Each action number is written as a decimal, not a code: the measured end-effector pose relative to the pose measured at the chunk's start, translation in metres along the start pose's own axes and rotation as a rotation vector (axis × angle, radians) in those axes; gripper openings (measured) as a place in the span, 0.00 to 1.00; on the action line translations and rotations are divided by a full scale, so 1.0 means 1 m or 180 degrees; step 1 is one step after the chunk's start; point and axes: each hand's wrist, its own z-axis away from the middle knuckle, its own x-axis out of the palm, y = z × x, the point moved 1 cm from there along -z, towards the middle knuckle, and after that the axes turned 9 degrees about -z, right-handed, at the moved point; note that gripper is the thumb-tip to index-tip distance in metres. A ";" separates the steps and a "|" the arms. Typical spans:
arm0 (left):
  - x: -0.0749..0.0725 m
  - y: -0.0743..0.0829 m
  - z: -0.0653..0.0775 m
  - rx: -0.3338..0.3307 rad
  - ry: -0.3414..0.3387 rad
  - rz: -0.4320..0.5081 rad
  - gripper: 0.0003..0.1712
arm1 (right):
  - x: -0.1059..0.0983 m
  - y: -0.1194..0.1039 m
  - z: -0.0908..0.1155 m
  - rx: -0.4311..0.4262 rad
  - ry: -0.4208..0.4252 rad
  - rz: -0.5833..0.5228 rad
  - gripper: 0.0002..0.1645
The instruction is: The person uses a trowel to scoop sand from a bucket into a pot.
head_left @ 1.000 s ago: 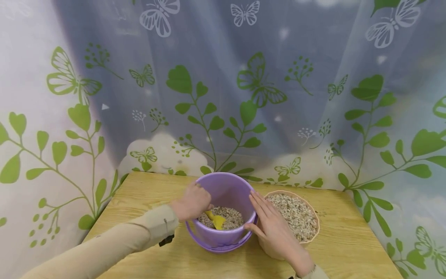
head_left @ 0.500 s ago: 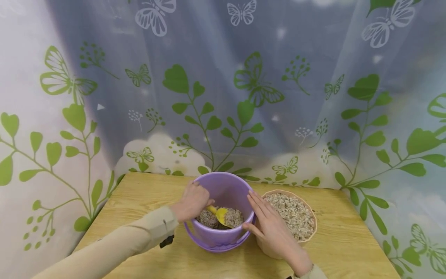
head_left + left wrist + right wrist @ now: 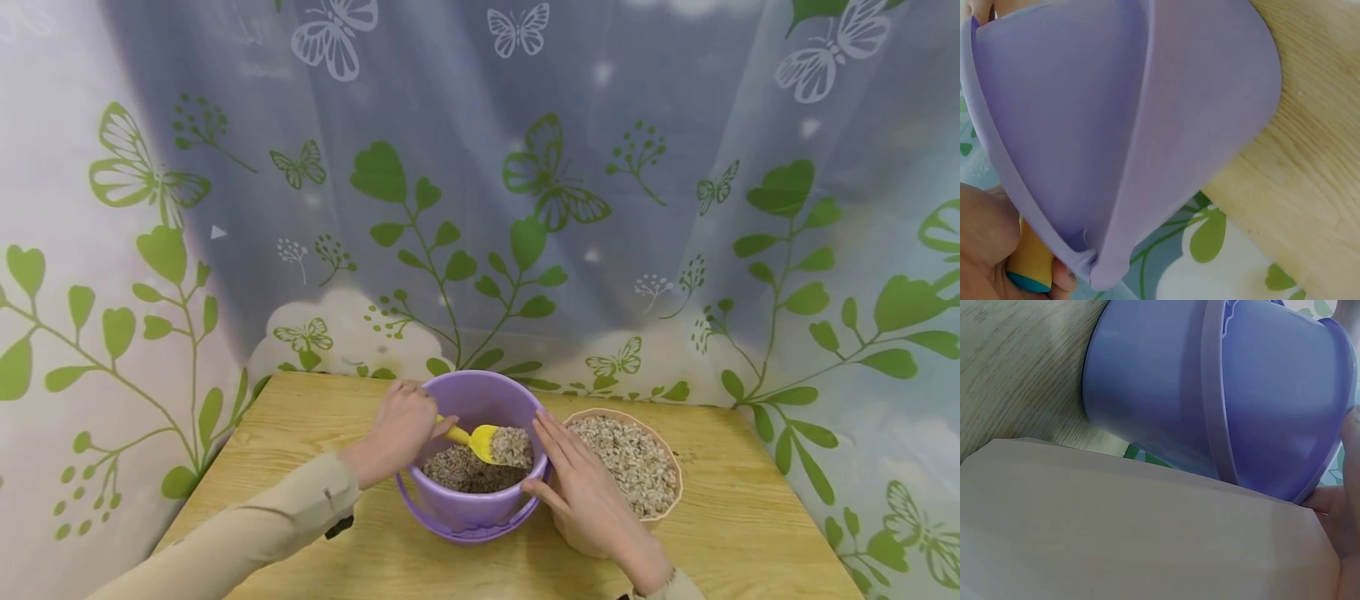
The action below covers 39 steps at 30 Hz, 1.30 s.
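My left hand [image 3: 400,425] grips the handle of a yellow toy shovel [image 3: 459,435] at the left rim of a purple bucket [image 3: 480,521]. The shovel's blade carries a heap of pale speckled grains [image 3: 512,447] inside the bucket, above a darker-looking layer of grains [image 3: 465,475]. In the left wrist view the shovel's handle [image 3: 1034,261] shows a teal end, while the bucket [image 3: 1079,87] hides its blade. On the bucket's right rim rests my right hand [image 3: 588,500], fingers straight, thumb towards the near side. The right wrist view shows this hand [image 3: 1338,506] at the rim.
A peach-coloured bowl [image 3: 678,467] full of pale grains stands just right of the bucket, beside my right hand. A few crumbs lie near it on the wooden table [image 3: 750,533]. Behind hangs a butterfly-patterned curtain [image 3: 450,200].
The shovel went from the grains at the bucket's left, through them to the right, and rose with a load. My left hand moved up and slightly left. The right hand stayed on the rim.
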 end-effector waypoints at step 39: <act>-0.039 -0.025 0.029 -0.0227 0.0464 0.0125 0.24 | -0.020 0.018 0.014 -0.0017 0.0273 0.0014 0.46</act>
